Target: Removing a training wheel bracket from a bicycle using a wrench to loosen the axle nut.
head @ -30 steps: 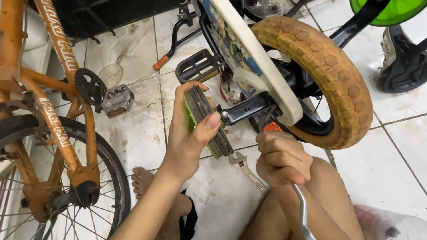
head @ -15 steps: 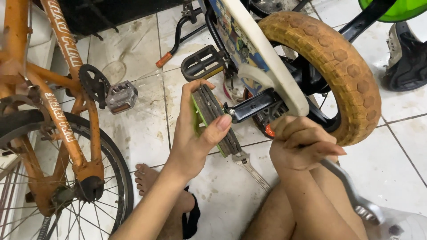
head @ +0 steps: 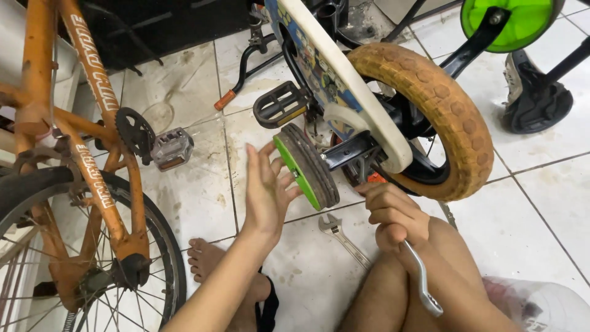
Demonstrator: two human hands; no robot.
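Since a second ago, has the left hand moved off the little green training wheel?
Yes. The left hand has opened and slid off the tread of the training wheel, toward the orange bicycle; only its fingers now touch the green side.

Training wheel (head: 305, 167), centre frame: matt black rubber tread, glossy green plastic disc. Large tyre (head: 439, 114), upper right: tan rubber, knobbly, dull and scuffed. Mudguard (head: 350, 80) beside it: smooth cream plastic, slight sheen. Spanner (head: 421, 280) in the right hand, lower centre: bright bare metal, smooth. Adjustable wrench (head: 344, 240) on the floor: grey metal, duller. Orange bicycle frame (head: 92, 141), left: painted metal, worn, rust-stained. Its pedal (head: 172, 148): grey, part shiny. Floor (head: 553, 203): glazed white tiles, glossy but smeared with grime. Bag (head: 541, 307), lower right: thin clear plastic, crinkled.
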